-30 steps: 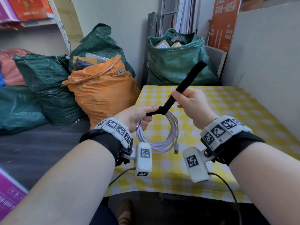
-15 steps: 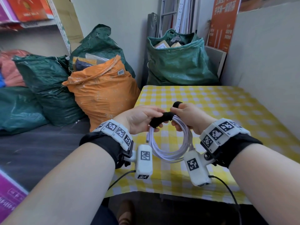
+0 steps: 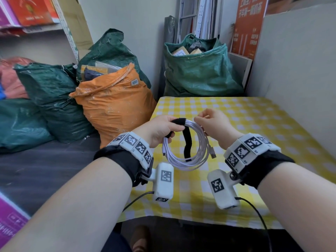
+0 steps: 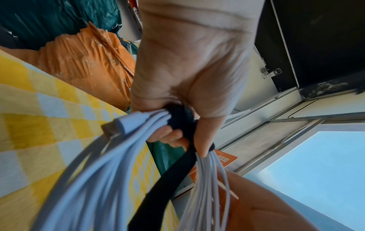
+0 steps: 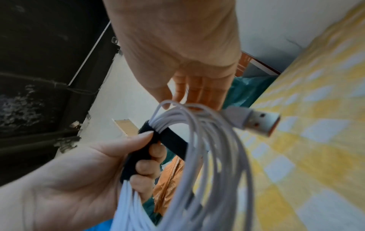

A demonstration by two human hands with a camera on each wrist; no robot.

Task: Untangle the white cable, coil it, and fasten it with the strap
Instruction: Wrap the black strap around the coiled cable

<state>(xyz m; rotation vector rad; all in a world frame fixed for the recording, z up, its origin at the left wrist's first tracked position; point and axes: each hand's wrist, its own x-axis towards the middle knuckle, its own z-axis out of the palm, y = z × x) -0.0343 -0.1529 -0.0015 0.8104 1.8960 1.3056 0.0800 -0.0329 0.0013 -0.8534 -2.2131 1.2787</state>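
Note:
The white cable (image 3: 185, 159) is coiled into a loop and held above the table. My left hand (image 3: 163, 130) grips the coil's top, thumb and fingers around the black strap (image 3: 179, 121) wrapped there. In the left wrist view the left hand (image 4: 187, 78) clamps strap (image 4: 179, 115) and cable (image 4: 110, 164) together. The strap's loose tail (image 3: 187, 142) hangs down across the loop. My right hand (image 3: 212, 122) lies against the coil's right side; in the right wrist view the right hand (image 5: 187, 62) has straight fingers behind the strands. A USB plug (image 5: 256, 120) sticks out.
A table with a yellow checked cloth (image 3: 254, 124) lies below the hands. An orange sack (image 3: 112, 106) and green sacks (image 3: 198, 70) stand to the left and behind it. A grey board (image 3: 300, 70) borders the table on the right.
The right hand brought the raised strap down around the coil's top and let go of it. The strap's tail now hangs through the loop; the left hand kept its grip.

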